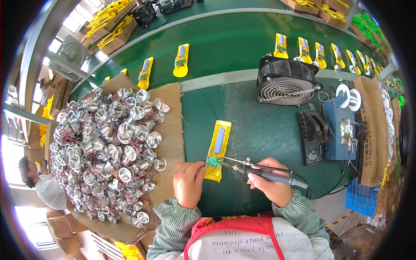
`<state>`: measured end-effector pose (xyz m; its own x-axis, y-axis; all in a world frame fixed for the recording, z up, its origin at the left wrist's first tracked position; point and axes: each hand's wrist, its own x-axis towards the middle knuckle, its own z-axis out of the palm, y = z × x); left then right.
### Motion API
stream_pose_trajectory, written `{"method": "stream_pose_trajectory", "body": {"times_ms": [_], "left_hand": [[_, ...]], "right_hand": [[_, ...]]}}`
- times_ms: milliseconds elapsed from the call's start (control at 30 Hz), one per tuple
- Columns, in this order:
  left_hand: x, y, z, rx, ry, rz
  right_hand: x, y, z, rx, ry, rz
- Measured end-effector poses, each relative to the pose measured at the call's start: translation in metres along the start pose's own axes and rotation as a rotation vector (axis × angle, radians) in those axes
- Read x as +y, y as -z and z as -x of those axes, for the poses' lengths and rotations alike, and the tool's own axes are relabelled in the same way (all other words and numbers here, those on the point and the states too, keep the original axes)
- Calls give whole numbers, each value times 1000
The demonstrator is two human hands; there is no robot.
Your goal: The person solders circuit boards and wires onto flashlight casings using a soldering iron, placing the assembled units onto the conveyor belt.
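Observation:
A yellow plastic casing half (pixel 213 174) lies on the green bench in front of me. Inside it sit a blue-violet cylindrical battery (pixel 220 139) and a small green circuit board (pixel 212 161) with thin wires. My right hand (pixel 274 185) grips a soldering iron (pixel 277 177) with a thin metal feed tube clamped along it; its tip reaches the board. Beside the board, on the left, my left hand (pixel 189 182) is closed, thumb and forefinger pinched at the board's edge. What they pinch is too small to make out.
Silvery lamp reflectors (pixel 115 151) with wires are heaped on cardboard (pixel 170 130) at left. A black fan (pixel 287 82) stands ahead, right of it an iron stand (pixel 313 136) and a blue solder feeder (pixel 340 130). More yellow casings (pixel 181 60) lie on the green belt (pixel 225 39) beyond.

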<state>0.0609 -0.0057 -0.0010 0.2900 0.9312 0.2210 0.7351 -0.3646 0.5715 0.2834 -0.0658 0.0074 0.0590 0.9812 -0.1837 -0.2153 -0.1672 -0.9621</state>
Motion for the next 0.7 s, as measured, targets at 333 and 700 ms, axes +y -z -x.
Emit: {"method": "stream_pose_trajectory", "body": {"times_ms": [333,700], "left_hand": [[3,-10,-6,-50,51,29],[3,-14,-8,-63,31,-61]], "right_hand": [[8,-5,-8,-32,-57,26],[9,-7,-14,-54,-29,71]]}}
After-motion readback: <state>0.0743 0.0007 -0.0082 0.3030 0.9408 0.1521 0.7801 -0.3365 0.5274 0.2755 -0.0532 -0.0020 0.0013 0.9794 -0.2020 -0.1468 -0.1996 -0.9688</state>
